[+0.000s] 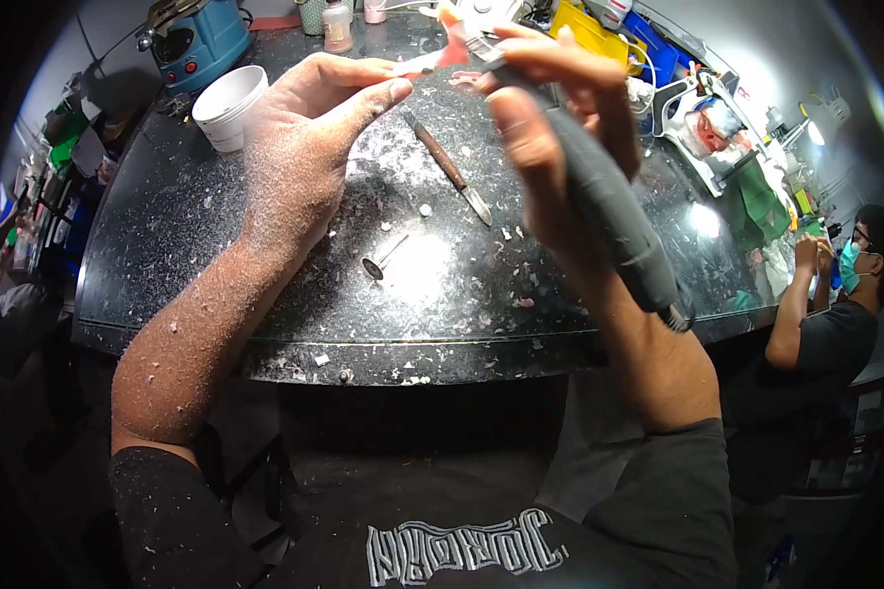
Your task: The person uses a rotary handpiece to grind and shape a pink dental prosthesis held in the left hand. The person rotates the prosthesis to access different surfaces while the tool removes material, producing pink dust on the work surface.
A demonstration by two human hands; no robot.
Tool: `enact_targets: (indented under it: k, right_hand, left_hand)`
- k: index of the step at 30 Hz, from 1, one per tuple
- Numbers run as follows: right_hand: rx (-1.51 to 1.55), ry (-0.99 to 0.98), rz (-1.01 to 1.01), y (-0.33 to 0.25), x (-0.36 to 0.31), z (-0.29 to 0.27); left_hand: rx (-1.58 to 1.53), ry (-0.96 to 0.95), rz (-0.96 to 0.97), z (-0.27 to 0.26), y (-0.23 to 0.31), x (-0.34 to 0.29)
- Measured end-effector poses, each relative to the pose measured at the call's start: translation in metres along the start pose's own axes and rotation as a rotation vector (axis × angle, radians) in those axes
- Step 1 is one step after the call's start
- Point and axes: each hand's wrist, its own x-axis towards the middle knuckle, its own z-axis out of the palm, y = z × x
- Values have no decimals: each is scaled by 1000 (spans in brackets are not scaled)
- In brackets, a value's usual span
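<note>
My left hand (pixel 309 123), coated in pale dust, pinches a thin pink plate (pixel 428 65) that resembles a denture base; its far end is partly hidden. In my right hand (pixel 550 128) is a black rotary handpiece (pixel 609 201), its tip against or very near the pink plate. Whether the tip touches, I cannot tell. On the black worktop (pixel 295 294) below lies a wooden-handled knife (pixel 447 167). Closer to me rests a small round disc on a thin shank (pixel 378 265), with a little white round piece (pixel 425 210) beyond it.
A white tub (pixel 228 108) and a blue machine (pixel 198 47) stand at the far left. Bottles (pixel 337 27) sit at the back. Yellow and blue bins (pixel 599 37) are at the far right. A masked co-worker (pixel 835 304) sits at the right. Dust and shavings cover the worktop.
</note>
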Motion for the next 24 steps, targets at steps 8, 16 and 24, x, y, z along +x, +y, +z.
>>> enact_targets:
  k: [8,16,24]
  right_hand:
    - [509,82,638,13,-9,8]
    - [311,7,578,14,-13,5]
    - [205,-37,479,15,-15,4]
  left_hand:
    - [-256,-161,-230,-4,-15,4]
    - [-125,-185,-395,-6,-19,1]
    - [-137,-344,-513,-13,-17,4]
